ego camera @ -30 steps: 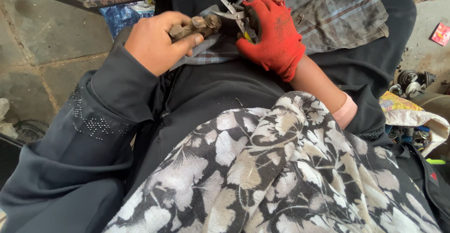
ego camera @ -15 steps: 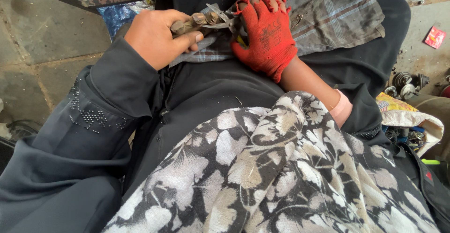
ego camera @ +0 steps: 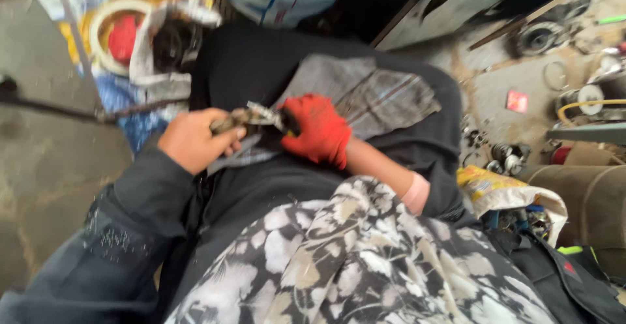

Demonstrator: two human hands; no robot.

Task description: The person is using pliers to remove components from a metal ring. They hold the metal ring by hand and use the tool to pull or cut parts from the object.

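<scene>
My left hand [ego camera: 194, 140], bare, grips a small dirty metal part [ego camera: 229, 122] over my lap. My right hand [ego camera: 317, 129], in a red glove, is closed on a metal cutting tool [ego camera: 264, 114] whose jaws meet that part. Both hands hover above a grey checked cloth [ego camera: 378, 99] spread over my black-clad knees. The picture is blurred, so the tool's jaws are hard to make out.
A yellow-rimmed bowl [ego camera: 120, 34] and bags lie on the floor at upper left. A thin dark rod [ego camera: 65, 112] crosses the left floor. Metal parts, rings and a red card [ego camera: 517, 101] are scattered at right. An open sack of small parts [ego camera: 515, 200] sits beside my right hip.
The camera has tilted up, so both hands sit lower in view and more floor shows. The hands stay together on the part and tool.
</scene>
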